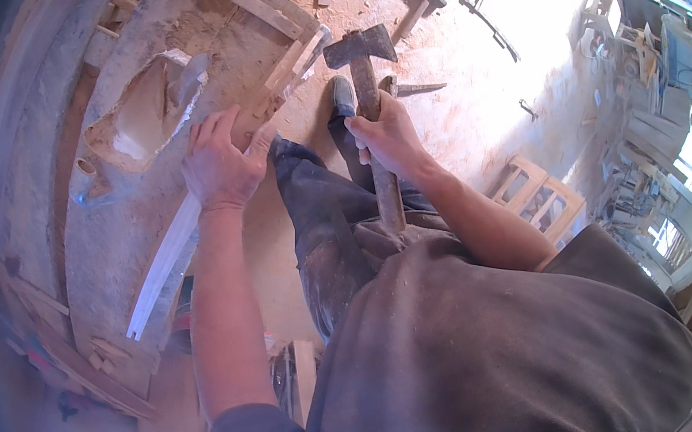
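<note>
My left hand [222, 161] is over the workbench edge, fingers bent across a long wooden strip [164, 265] and thumb on its near side. The strip's pale, brightly lit end slants down to the left of my forearm. Beyond my fingers, narrow wood pieces [284, 73] lie along the bench edge; whether they join the strip is hidden. In front of my body, my right hand [388, 138] is wrapped around the wooden handle of a hatchet [359, 47]. Its dark metal head points away from me, apart from the wood.
On the workbench [123, 218] at left lies a torn sack [139, 117] with pale contents. A hammer [422, 3], a second pointed tool [416, 88] and metal clamps [487, 20] lie on the dusty floor. A slatted wooden frame [540, 198] stands at right, near piled timber.
</note>
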A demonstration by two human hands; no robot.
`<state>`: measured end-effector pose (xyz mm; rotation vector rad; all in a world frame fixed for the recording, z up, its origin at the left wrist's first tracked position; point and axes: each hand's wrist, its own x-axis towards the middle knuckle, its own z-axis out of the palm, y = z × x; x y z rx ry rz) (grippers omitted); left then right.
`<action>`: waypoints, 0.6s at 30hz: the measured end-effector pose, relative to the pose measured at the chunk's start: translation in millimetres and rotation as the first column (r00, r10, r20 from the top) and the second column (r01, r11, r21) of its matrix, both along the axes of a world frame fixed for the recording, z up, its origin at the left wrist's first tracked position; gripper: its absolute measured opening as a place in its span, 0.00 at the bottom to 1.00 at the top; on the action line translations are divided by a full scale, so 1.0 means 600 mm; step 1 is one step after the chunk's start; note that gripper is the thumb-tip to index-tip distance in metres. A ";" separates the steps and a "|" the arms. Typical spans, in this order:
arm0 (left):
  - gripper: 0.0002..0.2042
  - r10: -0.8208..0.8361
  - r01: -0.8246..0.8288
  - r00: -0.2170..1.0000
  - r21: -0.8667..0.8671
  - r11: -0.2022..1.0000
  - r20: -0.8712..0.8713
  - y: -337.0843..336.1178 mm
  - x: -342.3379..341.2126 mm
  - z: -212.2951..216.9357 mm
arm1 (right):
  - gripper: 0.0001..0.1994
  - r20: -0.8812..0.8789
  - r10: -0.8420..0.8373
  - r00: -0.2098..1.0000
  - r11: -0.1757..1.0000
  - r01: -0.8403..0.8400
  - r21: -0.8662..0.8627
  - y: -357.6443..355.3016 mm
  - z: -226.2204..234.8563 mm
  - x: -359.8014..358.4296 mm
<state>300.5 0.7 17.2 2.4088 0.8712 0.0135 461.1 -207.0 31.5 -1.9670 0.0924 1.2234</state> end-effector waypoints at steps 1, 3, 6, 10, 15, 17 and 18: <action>0.26 -0.034 0.034 0.999 0.029 0.999 -0.008 0.000 0.002 0.004 | 0.10 -0.007 -0.008 1.000 1.000 0.008 -0.017 -0.005 0.001 0.001; 0.27 -0.031 0.032 0.997 0.025 0.999 -0.065 -0.004 -0.003 -0.006 | 0.09 0.003 0.030 1.000 0.999 -0.030 -0.038 -0.021 0.016 0.004; 0.29 -0.023 0.024 0.997 0.010 1.000 -0.073 -0.010 -0.003 -0.024 | 0.09 0.016 0.041 0.999 0.997 -0.040 -0.071 -0.041 0.034 0.014; 0.29 -0.001 -0.008 0.988 -0.058 0.998 -0.152 -0.028 0.086 -0.012 | 0.09 0.072 -0.024 0.997 0.998 0.028 -0.054 -0.063 0.034 0.031; 0.27 0.003 -0.002 0.990 0.009 1.000 -0.141 -0.051 0.199 -0.004 | 0.08 0.102 -0.067 0.993 0.998 0.067 0.009 -0.051 0.035 0.087; 0.26 0.008 -0.005 0.997 0.047 0.999 -0.073 -0.055 0.213 -0.008 | 0.07 0.131 -0.087 0.988 0.995 0.081 0.050 -0.050 0.020 0.114; 0.25 0.016 -0.016 1.000 0.050 0.999 -0.014 -0.056 0.215 -0.009 | 0.07 0.141 -0.070 0.988 0.997 0.065 0.035 -0.048 0.016 0.132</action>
